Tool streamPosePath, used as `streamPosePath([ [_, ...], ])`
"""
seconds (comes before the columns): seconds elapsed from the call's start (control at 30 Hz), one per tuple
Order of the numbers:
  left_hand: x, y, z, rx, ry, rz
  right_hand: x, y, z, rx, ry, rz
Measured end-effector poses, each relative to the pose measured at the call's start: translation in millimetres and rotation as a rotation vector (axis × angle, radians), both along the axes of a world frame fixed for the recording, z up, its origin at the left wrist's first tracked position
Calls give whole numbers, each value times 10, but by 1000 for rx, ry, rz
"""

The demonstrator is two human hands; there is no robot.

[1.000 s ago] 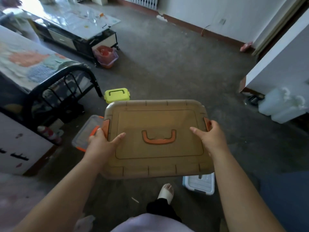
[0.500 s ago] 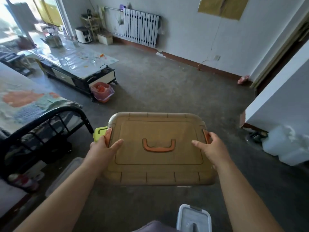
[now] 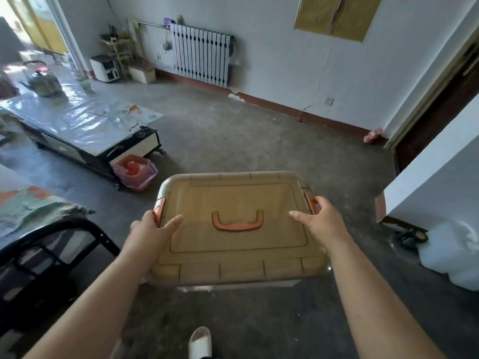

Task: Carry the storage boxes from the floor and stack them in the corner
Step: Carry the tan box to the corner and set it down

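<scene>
The left hand (image 3: 150, 234) and right hand (image 3: 321, 226) are gripping the lifted tan storage box (image 3: 233, 255) at nine and three o'clock, its stacking not yet done.

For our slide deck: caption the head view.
Left hand and right hand hold a tan storage box above the floor.

I am wearing a white slipper (image 3: 199, 342) with a wide upper band, showing at the bottom edge on one foot, and I am working bare-armed, both forearms showing uncovered from the lower corners right up to my left hand (image 3: 153, 234) and right hand (image 3: 321, 224).
</scene>
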State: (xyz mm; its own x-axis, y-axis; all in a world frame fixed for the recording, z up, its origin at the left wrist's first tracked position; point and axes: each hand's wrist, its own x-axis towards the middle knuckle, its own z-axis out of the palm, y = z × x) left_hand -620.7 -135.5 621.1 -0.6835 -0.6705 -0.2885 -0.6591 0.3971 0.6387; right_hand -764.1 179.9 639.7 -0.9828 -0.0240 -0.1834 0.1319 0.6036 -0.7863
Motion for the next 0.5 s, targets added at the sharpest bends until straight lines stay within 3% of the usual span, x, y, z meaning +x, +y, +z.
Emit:
streamPosePath([
  [0.23,-1585,-719,345,-57,39,-46,-1351,-644,271,-68,29,-30],
  [0.5,-3085,-1120,198,-13,78,19,-3023,-1058,229,-116,45,14],
])
